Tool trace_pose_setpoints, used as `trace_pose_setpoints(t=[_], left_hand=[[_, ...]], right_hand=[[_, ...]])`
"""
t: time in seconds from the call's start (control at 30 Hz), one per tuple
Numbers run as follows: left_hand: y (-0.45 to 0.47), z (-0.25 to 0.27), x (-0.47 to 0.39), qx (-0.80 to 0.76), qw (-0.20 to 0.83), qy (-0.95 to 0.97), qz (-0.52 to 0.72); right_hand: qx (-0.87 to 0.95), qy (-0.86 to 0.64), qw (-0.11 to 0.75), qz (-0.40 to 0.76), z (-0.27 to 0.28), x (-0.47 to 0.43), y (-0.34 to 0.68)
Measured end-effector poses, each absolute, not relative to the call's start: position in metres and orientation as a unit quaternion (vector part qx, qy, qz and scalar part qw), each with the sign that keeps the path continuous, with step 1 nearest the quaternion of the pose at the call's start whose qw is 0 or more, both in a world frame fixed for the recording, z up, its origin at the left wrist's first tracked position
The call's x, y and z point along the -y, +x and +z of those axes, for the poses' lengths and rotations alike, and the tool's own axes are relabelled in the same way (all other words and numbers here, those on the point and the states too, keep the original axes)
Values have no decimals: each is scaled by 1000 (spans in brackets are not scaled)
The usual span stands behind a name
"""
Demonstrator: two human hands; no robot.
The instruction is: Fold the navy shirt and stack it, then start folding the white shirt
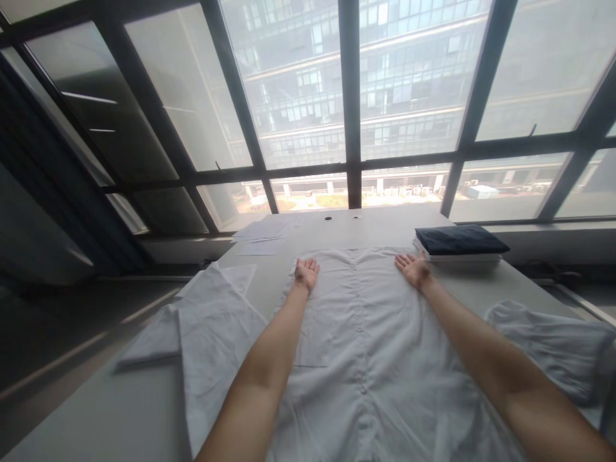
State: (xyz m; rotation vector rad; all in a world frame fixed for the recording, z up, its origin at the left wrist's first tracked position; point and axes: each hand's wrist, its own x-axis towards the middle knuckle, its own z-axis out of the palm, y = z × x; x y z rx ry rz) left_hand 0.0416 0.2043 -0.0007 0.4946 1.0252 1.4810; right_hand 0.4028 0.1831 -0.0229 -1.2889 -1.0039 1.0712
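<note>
A white button-front garment (pixel 385 359) lies spread on the table, its placket running down the middle and its far edge fairly straight. On its upper left part rests my left hand (pixel 307 273), palm up, with the fingers loosely bent and apart. My right hand (pixel 414 269) lies palm up at the upper right edge, fingers spread, beside the folded dark cloth. I see nothing held in either hand. One white sleeve (pixel 212 321) is laid out at the left, and bunched white cloth (pixel 543 346) lies at the right.
A folded dark blue cloth (pixel 459 239) sits on a white stack (pixel 464 258) at the right edge of the white table (pixel 385 224). Loose papers (pixel 262 237) lie at the far left. A small dark round piece (pixel 328 219) is near the back. Large windows stand beyond the table.
</note>
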Motion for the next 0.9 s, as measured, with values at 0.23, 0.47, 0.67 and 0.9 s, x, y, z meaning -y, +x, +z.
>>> trace_pose_setpoints(t=[0.23,0.47,0.67,0.9], left_hand=[[68,16,-213,-388,607,210,661],[149,-2,-224,-356,743,212,525],[103,2,-256,-385,727,191,536],[56,25,-278,-394,637,190,634]], right_hand=[[437,-496,599,452,-3,-195,377],[310,-388,583,643,-7,-210,286],[273,-402,585,650,-24,-221,316],[255,-401,631,613,-11,-234,342]])
